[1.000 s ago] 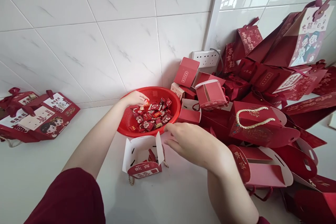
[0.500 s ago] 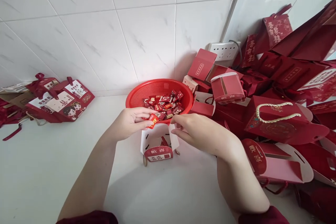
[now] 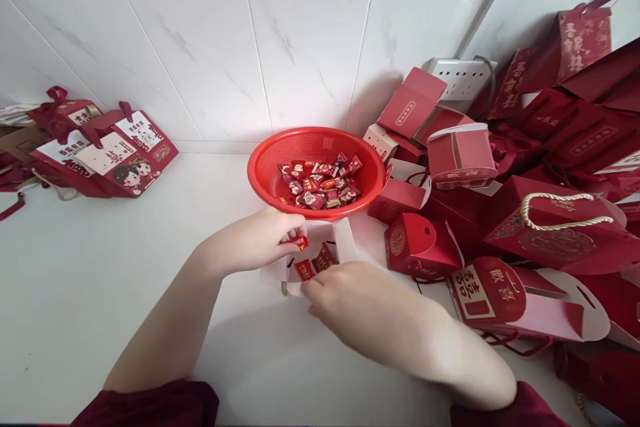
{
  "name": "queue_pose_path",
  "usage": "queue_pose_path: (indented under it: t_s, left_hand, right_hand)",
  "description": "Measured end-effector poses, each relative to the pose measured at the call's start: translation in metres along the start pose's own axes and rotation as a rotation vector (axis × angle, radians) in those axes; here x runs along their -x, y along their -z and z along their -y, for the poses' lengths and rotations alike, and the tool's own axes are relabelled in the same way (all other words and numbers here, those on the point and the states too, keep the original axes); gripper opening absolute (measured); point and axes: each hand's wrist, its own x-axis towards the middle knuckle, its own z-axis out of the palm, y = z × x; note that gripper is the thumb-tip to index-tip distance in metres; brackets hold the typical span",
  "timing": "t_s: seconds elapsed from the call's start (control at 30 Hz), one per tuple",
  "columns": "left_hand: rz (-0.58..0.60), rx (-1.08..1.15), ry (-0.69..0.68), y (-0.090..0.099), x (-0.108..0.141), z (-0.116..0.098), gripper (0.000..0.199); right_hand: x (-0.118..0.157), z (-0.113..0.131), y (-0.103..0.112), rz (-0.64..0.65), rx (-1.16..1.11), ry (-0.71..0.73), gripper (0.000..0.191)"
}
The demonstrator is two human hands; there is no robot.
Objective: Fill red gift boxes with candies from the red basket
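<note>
My left hand (image 3: 257,240) pinches a small red wrapped candy (image 3: 299,243) over the left side of an open gift box (image 3: 344,240), white on the inside. Inside the box lie a few dark red and bright red wrapped pieces (image 3: 304,270). At the box's near edge my right hand (image 3: 360,303) is closed on its front flap, which it mostly hides. Just behind the box stands a red plastic basket (image 3: 257,190) with several wrapped candies (image 3: 313,200) in it.
On the right is a heap of red gift boxes; a red box (image 3: 420,247) and one with a rope handle (image 3: 555,220) are among them. Decorated gift bags (image 3: 125,160) stand at the left. A power strip (image 3: 460,77) leans near the tiled wall (image 3: 200,47).
My left hand has brought its candy from the basket's front rim down over the box. My right hand has moved down to the near flap. The view has shifted slightly.
</note>
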Motion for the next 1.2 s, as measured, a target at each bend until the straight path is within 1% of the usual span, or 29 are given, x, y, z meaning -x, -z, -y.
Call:
queue_pose_path:
  t_s: [0.1,0.17,0.27,0.47,0.7,0.77,0.87,0.93,1.0,1.03,1.07,1.1,1.2]
  left_hand:
    - [0.003,-0.082,-0.033,-0.001,0.003,-0.004,0.021]
    - [-0.004,-0.128,-0.061,0.0,0.006,-0.008,0.026]
    - [0.009,-0.175,-0.077,0.002,0.012,-0.014,0.028]
    - [0.046,-0.195,-0.057,0.004,0.022,-0.02,0.025]
    - [0.124,-0.117,-0.069,0.005,0.018,-0.017,0.024]
    - [0.093,-0.101,-0.078,0.005,0.017,-0.018,0.024]
    - [-0.009,-0.089,-0.076,0.003,0.018,-0.021,0.021]
    - [-0.093,-0.109,-0.059,0.002,0.018,-0.024,0.025]
    - [-0.194,-0.158,-0.053,0.002,0.018,-0.026,0.03]
    - [-0.224,-0.183,-0.058,0.002,0.018,-0.026,0.033]
    - [-0.217,-0.199,-0.07,0.002,0.017,-0.025,0.036]
    - [-0.169,-0.202,-0.086,0.002,0.016,-0.025,0.038]
    - [0.087,-0.132,-0.124,0.002,0.013,-0.022,0.036]
  right_hand:
    - [0.003,0.018,-0.016,0.066,0.094,0.041,0.018]
    - [0.004,0.026,-0.024,0.064,0.147,0.045,0.017]
    - [0.006,0.034,-0.031,0.045,0.186,0.05,0.014]
    - [0.009,0.041,-0.029,0.034,0.27,0.048,0.009]
    - [0.008,0.038,-0.03,-0.027,0.265,0.059,0.012]
    - [0.008,0.036,-0.03,-0.039,0.257,0.06,0.012]
    - [0.009,0.035,-0.028,-0.048,0.265,0.042,0.011]
    - [0.01,0.036,-0.027,-0.049,0.262,0.027,0.01]
    - [0.01,0.037,-0.026,-0.032,0.239,0.047,0.009]
    - [0.01,0.038,-0.025,-0.013,0.226,0.067,0.009]
    - [0.01,0.039,-0.024,0.02,0.211,0.093,0.009]
    - [0.01,0.04,-0.023,0.059,0.197,0.118,0.011]
    - [0.011,0.043,-0.02,0.17,0.184,0.167,0.017]
